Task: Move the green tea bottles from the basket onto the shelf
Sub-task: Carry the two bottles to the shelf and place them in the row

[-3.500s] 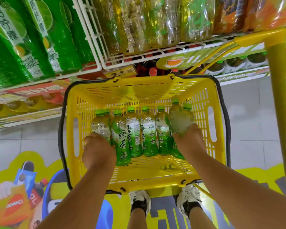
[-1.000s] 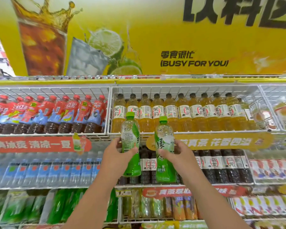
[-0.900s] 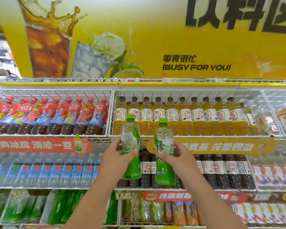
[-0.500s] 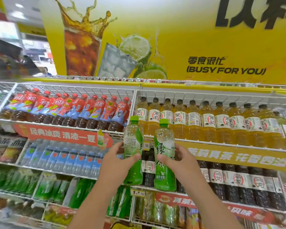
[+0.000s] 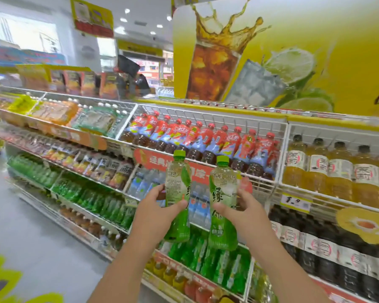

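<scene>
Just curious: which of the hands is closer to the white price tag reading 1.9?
Right. The right hand holds its bottle just left of the price tag; the left hand is farther left, beyond both bottles.

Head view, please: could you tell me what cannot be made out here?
- Basket: out of frame, below the bottom edge.
- Left hand fingers: mostly hidden behind its bottle.
- Right hand fingers: mostly behind its bottle.
- Far-left shelf goods: motion-blurred, labels unreadable.
</scene>
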The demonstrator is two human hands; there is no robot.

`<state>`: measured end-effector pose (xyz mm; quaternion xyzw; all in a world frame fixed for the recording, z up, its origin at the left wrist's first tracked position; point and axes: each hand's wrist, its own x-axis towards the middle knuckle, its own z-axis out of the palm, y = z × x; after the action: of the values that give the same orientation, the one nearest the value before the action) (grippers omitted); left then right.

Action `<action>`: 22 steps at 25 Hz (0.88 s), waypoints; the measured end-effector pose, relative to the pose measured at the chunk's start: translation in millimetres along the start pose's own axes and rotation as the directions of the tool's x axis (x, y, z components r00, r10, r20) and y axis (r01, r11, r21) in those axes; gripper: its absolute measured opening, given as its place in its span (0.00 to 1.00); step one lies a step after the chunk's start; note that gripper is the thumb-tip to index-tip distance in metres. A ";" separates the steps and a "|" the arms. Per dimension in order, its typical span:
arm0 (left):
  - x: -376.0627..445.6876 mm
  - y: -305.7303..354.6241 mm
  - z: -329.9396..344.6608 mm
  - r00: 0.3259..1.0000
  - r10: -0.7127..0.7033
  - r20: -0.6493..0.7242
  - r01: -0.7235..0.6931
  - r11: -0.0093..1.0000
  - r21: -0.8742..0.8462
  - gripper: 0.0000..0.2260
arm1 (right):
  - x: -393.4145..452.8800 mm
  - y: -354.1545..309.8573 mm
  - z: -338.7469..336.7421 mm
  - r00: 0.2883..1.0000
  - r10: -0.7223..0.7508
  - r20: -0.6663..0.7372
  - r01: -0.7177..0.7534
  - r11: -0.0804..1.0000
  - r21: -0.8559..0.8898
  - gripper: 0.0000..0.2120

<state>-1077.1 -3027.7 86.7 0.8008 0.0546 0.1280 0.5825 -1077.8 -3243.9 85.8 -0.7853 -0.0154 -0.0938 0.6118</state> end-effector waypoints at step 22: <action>272.2 -174.6 -371.3 0.919 -0.126 -0.374 0.117 0.992 -0.047 0.24 | 201.7 -84.0 492.0 0.946 -0.058 0.319 0.009 0.988 0.153 0.23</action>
<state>-904.4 -2567.0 67.0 0.7494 0.2133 0.2437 0.5775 -828.2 -2766.9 84.7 -0.7417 -0.1356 0.0268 0.6563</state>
